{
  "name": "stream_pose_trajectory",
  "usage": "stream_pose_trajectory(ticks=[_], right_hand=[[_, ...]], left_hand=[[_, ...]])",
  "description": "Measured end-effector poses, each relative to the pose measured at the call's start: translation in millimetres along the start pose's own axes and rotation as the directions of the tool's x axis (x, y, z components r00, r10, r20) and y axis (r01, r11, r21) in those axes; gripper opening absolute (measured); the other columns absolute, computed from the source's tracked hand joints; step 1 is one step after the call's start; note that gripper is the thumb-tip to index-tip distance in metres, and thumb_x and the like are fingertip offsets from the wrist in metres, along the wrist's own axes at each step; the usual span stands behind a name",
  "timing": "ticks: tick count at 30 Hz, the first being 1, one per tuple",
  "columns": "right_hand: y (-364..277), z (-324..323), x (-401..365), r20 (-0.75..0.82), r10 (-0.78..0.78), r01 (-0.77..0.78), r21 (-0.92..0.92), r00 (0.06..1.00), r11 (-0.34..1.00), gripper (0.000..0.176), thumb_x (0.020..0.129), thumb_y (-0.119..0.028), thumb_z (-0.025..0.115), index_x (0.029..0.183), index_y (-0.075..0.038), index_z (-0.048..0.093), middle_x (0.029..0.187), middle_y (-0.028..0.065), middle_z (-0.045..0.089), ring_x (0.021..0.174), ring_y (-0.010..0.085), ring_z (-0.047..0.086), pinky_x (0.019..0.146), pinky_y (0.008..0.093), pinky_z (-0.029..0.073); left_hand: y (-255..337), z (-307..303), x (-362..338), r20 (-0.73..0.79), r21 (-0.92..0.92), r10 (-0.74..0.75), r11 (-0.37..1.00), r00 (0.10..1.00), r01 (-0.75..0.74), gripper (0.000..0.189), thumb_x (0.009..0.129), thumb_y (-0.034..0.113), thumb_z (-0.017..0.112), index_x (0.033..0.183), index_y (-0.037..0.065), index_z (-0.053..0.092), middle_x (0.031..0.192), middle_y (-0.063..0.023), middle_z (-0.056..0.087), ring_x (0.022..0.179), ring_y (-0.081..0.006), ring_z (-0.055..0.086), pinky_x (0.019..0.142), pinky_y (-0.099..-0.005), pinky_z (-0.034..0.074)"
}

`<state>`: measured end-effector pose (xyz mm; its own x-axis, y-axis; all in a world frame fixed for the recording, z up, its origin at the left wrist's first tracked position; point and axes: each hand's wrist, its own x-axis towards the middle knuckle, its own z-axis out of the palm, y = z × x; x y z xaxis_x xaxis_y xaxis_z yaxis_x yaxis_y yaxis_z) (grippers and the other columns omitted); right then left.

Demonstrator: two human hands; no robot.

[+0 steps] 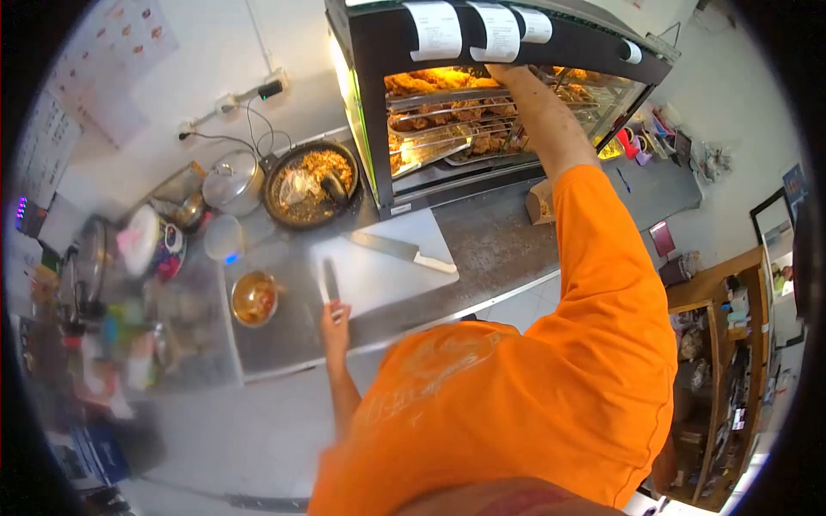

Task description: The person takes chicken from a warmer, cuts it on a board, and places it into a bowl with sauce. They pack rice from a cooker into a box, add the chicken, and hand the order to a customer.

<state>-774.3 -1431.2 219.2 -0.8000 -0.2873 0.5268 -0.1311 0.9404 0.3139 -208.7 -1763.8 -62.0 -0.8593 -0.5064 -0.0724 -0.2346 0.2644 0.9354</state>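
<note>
My left hand (335,316) is at the front edge of the white cutting board (379,288), its fingers closed around the near end of a narrow knife (329,279) whose blade points away across the board. A larger knife (387,247) with a white handle lies on the board's far side. My right hand (508,72) is raised to the upper opening of a lit glass food warmer (366,112), by the top tray of fried chicken (439,82). The warmer's dark top frame hides its fingers, so their grip does not show.
Left of the board are a metal bowl of food (255,299), a black pan of reddish food (310,185) and a lidded pot (232,182). Paper slips (495,33) hang on the warmer. An open cardboard box (540,203) stands beneath my right arm. Wooden shelves (718,370) stand at right.
</note>
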Motion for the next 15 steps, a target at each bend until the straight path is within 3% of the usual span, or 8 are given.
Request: stream_pose_trajectory(ticks=[5,13,15], right_hand=[[-12.8,-4.4,8.8,-0.005,0.087,-0.087,0.013,0.996,0.996,0.046,0.092,-0.038,0.042,0.13,-0.012,0.048,0.137,0.0094,0.047,0.126,0.0284,0.043,0.105,0.0431,0.033],[-26.5,-12.6,15.0,0.019,0.191,-0.192,0.071,0.981,0.979,0.046,0.091,-0.038,0.044,0.129,-0.012,0.048,0.136,0.0085,0.048,0.124,0.0272,0.044,0.103,0.0418,0.035],[-27.0,-15.1,13.0,0.017,0.229,-0.23,0.082,0.973,0.97,0.046,0.091,-0.038,0.045,0.129,-0.013,0.048,0.135,0.0083,0.049,0.124,0.0269,0.045,0.103,0.0415,0.035]], left_hand=[[-7.2,-11.1,-19.9,-0.017,-0.037,-0.099,0.994,0.995,0.098,0.032,0.09,0.017,0.062,0.117,0.002,0.055,0.1,-0.0092,0.063,0.085,-0.0159,0.061,0.073,-0.0286,0.048],[-24.1,-9.8,-37.5,-0.091,0.083,-0.086,0.992,0.992,0.094,0.032,0.09,0.02,0.063,0.116,0.003,0.056,0.101,-0.0115,0.063,0.088,-0.0187,0.06,0.077,-0.0319,0.048],[-27.4,-3.7,-31.5,-0.069,0.024,-0.122,0.992,0.99,0.124,0.033,0.089,0.021,0.064,0.116,0.003,0.056,0.102,-0.012,0.063,0.089,-0.0194,0.06,0.078,-0.0319,0.048]])
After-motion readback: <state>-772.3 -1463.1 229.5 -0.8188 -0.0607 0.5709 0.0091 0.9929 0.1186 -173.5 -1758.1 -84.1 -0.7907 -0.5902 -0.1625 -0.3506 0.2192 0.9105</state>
